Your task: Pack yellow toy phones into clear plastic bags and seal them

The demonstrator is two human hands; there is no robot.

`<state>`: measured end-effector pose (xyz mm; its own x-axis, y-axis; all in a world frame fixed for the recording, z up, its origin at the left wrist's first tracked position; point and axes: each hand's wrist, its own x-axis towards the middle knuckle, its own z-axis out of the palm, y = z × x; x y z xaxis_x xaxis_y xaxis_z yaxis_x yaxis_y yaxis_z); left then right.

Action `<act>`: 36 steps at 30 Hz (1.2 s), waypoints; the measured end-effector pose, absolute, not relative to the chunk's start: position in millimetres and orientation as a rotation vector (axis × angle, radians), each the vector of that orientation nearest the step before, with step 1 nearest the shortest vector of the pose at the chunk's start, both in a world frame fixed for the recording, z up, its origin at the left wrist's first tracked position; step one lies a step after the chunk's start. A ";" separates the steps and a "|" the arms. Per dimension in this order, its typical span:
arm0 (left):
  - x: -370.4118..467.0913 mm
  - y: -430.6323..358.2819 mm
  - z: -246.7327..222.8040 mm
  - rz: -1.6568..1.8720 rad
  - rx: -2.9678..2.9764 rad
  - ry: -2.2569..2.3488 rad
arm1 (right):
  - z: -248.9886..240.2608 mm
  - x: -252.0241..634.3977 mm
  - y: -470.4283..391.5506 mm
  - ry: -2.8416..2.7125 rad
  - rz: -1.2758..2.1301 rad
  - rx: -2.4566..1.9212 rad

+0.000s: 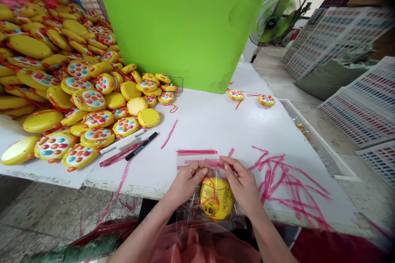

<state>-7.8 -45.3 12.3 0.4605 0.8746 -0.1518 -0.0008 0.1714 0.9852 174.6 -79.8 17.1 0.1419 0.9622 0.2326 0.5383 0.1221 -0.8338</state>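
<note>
Salmon-pink draped cloth (197, 248) lies closest, just below the clear plastic bag (197, 205) with pink bands across its top. Both bare forearms reach up from either side of the cloth, slanting inward until the hands nearly meet at the bag's upper part. On the bag's left edge, the left hand (187, 181) has its fingers curled under and the thumb laid toward them, pinching the film. At the bag's right edge, the right hand (245, 185) leans inward, thumb stretched up beside a bent index finger, the tips pressed together on the film. Inside the bag, between and below the hands, sits a rounded yellow plastic toy (220, 199) with an orange cord; black print and a barcode overlie it, though whether they belong to bag or toy I cannot tell.

Right of the bag, thin crinkled pink plastic strips (268, 181) lie tangled on the white tabletop (203, 123). Left of and beyond the bag are a slim black marker (141, 146) and a heap of yellow toys with coloured dots (89, 100).
</note>
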 end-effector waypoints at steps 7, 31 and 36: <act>-8.7 -46.2 7.4 0.765 1.249 0.888 | 14.0 174.9 -79.5 -1.514 0.648 -1.533; -8.6 -41.4 4.8 0.857 1.076 0.941 | 17.6 196.9 -74.8 -1.171 0.639 -1.547; -7.6 -42.1 5.7 0.815 1.072 0.911 | 29.2 188.5 -79.4 -1.455 0.181 -1.632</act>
